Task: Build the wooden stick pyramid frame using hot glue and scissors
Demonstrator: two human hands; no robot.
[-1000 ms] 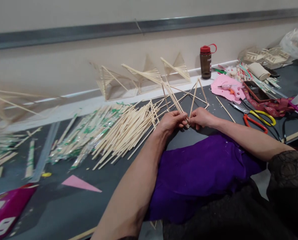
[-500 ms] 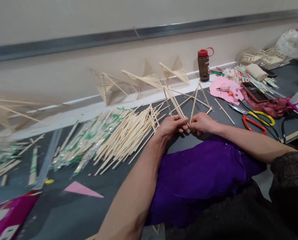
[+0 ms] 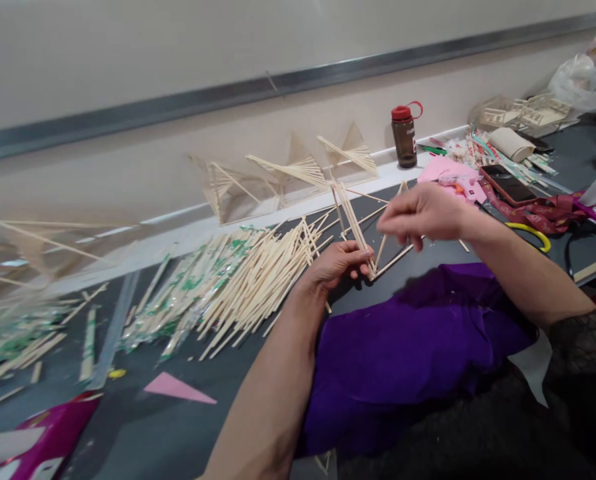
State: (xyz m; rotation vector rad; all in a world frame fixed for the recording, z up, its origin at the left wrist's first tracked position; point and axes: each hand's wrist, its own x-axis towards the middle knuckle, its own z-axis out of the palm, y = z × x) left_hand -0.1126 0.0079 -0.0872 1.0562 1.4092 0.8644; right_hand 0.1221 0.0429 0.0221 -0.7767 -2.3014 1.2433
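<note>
My left hand [image 3: 341,263] pinches the lower end of a few wooden chopsticks [image 3: 355,220], which lean up and away from me. They meet other sticks at a corner of an open stick frame [image 3: 394,261] on the table. My right hand [image 3: 423,217] hovers above the frame's right side, away from the corner. Motion blurs its bent fingers, and I cannot make out anything in them. Left of my left hand lies a pile of loose chopsticks [image 3: 261,287]. A purple cloth [image 3: 403,353] lies in front of me, below both hands.
Wrapped chopsticks [image 3: 188,273] and a clear ruler [image 3: 115,333] lie left. Finished stick models [image 3: 288,170] stand along the wall. A bottle [image 3: 404,137] stands behind the frame. At right are a pink glue gun [image 3: 465,183], a phone [image 3: 507,183] and yellow-handled scissors [image 3: 533,233].
My right hand has let go of the frame's corner and risen up and to the right. My left hand still grips the sticks. The view has shifted slightly.
</note>
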